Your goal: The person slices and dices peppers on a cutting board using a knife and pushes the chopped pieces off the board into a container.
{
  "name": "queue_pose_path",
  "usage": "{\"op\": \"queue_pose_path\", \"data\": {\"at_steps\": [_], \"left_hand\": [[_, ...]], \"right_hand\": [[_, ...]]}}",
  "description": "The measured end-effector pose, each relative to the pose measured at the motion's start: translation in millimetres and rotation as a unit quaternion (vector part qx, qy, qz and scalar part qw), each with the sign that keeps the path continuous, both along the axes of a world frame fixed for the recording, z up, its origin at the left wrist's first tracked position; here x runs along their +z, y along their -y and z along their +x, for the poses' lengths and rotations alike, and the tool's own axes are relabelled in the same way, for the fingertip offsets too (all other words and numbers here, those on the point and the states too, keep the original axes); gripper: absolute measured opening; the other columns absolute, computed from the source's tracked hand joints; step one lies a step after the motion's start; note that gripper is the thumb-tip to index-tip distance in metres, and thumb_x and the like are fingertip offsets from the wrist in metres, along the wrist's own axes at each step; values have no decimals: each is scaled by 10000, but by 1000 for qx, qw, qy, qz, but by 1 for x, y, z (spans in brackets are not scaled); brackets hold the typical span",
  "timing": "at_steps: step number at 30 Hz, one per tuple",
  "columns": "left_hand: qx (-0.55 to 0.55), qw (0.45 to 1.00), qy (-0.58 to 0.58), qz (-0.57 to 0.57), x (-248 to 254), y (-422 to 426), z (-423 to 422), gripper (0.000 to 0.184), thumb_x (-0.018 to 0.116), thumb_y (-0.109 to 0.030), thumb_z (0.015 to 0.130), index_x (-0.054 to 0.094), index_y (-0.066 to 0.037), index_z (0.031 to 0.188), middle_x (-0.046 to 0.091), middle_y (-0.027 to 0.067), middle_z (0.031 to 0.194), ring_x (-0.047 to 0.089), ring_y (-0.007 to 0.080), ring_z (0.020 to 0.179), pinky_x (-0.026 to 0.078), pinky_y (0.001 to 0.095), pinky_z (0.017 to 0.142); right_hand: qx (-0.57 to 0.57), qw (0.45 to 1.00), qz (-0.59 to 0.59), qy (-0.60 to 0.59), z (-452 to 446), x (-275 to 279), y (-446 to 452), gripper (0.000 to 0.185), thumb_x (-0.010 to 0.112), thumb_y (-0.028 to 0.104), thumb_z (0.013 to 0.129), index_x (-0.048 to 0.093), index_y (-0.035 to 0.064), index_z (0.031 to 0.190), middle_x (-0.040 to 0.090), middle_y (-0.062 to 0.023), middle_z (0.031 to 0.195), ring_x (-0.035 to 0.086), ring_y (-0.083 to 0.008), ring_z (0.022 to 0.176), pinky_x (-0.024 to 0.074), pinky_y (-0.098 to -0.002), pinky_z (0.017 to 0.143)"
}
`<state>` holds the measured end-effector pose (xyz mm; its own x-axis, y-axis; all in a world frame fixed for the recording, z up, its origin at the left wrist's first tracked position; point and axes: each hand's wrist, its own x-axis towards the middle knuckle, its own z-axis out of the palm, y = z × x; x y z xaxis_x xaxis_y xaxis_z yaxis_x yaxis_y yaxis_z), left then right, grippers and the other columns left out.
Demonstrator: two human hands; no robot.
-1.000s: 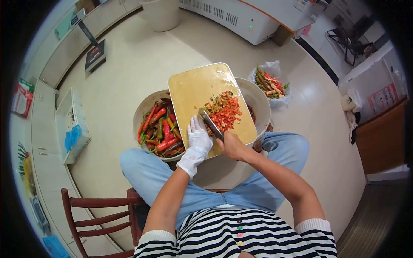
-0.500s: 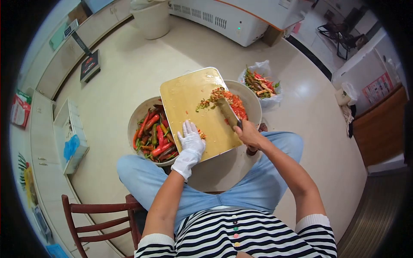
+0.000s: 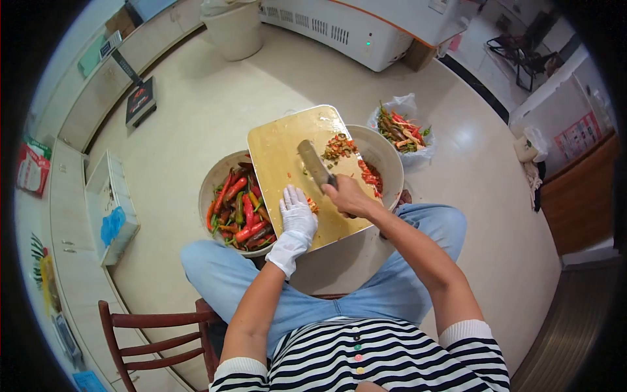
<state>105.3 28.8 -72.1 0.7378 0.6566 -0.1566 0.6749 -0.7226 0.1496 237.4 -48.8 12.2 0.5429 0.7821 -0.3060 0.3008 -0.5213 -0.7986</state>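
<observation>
My left hand (image 3: 298, 221), in a white glove, lies with fingers stretched out on a yellow cutting board (image 3: 277, 147), beside a few pepper bits near its fingers. My right hand (image 3: 353, 196) grips the handle of a cleaver (image 3: 315, 162), its blade over the middle of the board. Right of the blade lies a patch of chopped peppers (image 3: 339, 147), and more red pieces sit by the board's right edge. Whole red and dark peppers (image 3: 243, 208) fill a basin (image 3: 204, 189) on the left. Partly under the board's right side, another basin (image 3: 389, 151) holds chopped red peppers (image 3: 371, 175).
A plastic bag (image 3: 421, 157) of peppers stands on the floor beyond the right basin. A black scale (image 3: 140, 101) is at the upper left, near a bin (image 3: 234, 32). A wooden chair (image 3: 157, 320) stands at my left, a white rack (image 3: 123, 196) farther off.
My right hand and the cleaver have moved left, away from the board's right edge. Much of the chopped pile there has gone from the board. My left hand stays on the board.
</observation>
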Motion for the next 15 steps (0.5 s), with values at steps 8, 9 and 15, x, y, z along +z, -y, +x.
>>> {"op": "queue_pose_path", "data": {"at_steps": [8, 9, 15], "left_hand": [[-25, 1000, 12, 5, 4, -9, 27, 800, 631, -297, 738, 263, 60, 1353, 182, 247, 1443, 147, 347, 1360, 139, 459, 1095], [-26, 1000, 9, 0, 4, -10, 32, 803, 630, -302, 739, 261, 56, 1356, 187, 244, 1444, 148, 344, 1361, 141, 460, 1095], [-33, 999, -5, 6, 0, -13, 47, 825, 634, -373, 747, 267, 36, 1362, 203, 223, 1447, 161, 329, 1360, 151, 463, 1091]], "right_hand": [[-92, 993, -25, -64, 24, -6, 5, 346, 527, 241, 848, 505, -101, 798, 548, -148, 561, 546, -218, 395, 433, -355, 366], [-95, 993, -28, -64, 30, -6, 11, 346, 527, 241, 848, 505, -101, 798, 548, -148, 561, 546, -218, 395, 433, -355, 366], [-170, 981, 0, -91, 67, -1, 42, 299, 513, 242, 868, 482, -35, 760, 503, -85, 544, 481, -167, 371, 384, -326, 331]]}}
